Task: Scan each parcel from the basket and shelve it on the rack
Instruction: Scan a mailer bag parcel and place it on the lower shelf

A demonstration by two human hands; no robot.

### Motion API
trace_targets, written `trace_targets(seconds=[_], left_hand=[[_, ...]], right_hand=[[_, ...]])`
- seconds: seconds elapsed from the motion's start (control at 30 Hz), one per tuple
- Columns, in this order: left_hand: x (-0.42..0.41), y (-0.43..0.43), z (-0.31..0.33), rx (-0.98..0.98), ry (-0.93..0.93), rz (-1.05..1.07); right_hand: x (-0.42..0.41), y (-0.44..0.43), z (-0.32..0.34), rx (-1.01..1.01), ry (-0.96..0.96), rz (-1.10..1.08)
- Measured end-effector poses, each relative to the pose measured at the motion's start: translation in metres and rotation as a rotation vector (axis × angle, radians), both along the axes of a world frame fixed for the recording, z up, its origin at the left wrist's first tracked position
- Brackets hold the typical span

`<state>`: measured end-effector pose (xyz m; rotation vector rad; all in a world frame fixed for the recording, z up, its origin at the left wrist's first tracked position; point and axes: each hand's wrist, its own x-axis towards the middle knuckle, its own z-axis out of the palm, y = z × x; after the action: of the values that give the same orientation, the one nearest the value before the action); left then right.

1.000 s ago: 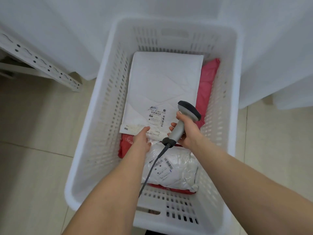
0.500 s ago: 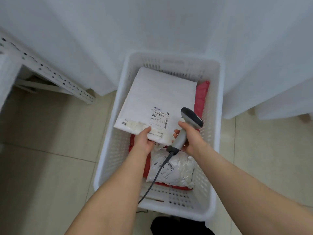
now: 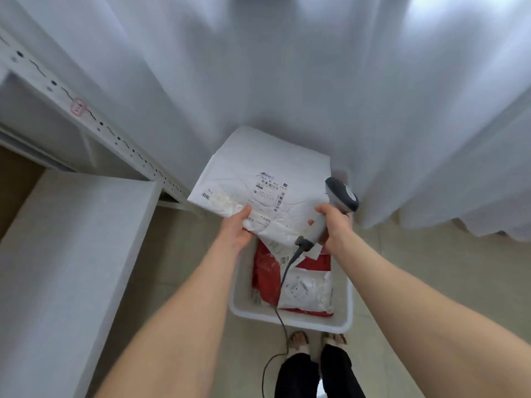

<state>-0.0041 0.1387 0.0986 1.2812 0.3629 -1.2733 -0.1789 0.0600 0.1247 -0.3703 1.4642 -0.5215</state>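
parcel (image 3: 267,179): flat white mailer, label facing up | left hand (image 3: 238,229) pinching its near edge | right hand (image 3: 334,224) gripping scanner (image 3: 330,209) beside it

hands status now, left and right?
Left hand: pinching the white parcel by its near edge.
Right hand: gripping the scanner.

I see soft, bright light glowing through the white curtain (image 3: 416,53) at the upper right. Shadows are faint. Everything looks a bit blurry, and the rack (image 3: 56,85) at the left edge bends.
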Motion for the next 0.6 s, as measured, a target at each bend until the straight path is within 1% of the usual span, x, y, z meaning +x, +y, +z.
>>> trace_targets(seconds=[0.1, 0.2, 0.3, 0.4, 0.47, 0.53, 0.57, 0.6], left_hand=[[0.004, 0.011, 0.052, -0.057, -0.002, -0.022], [0.003, 0.025, 0.103, -0.112, -0.03, -0.041], [-0.003, 0.044, 0.149, -0.145, -0.098, -0.091], [-0.015, 0.071, 0.189, -0.121, -0.199, -0.133], [-0.02, 0.095, 0.209, -0.109, -0.249, -0.066], [-0.019, 0.123, 0.232, -0.106, -0.301, 0.148], [-0.016, 0.138, 0.243, -0.079, -0.361, 0.241], [-0.014, 0.153, 0.255, -0.029, -0.455, 0.276]], right_hand=[[-0.002, 0.005, 0.057, -0.019, -0.094, -0.08], [-0.008, 0.016, 0.103, -0.02, -0.181, -0.107], [-0.015, 0.033, 0.143, -0.054, -0.188, -0.099], [-0.025, 0.053, 0.174, -0.097, -0.168, -0.111], [-0.035, 0.07, 0.193, -0.126, -0.164, -0.104], [-0.048, 0.09, 0.211, -0.173, -0.155, -0.105], [-0.055, 0.099, 0.217, -0.194, -0.138, -0.102], [-0.062, 0.109, 0.223, -0.215, -0.12, -0.099]])
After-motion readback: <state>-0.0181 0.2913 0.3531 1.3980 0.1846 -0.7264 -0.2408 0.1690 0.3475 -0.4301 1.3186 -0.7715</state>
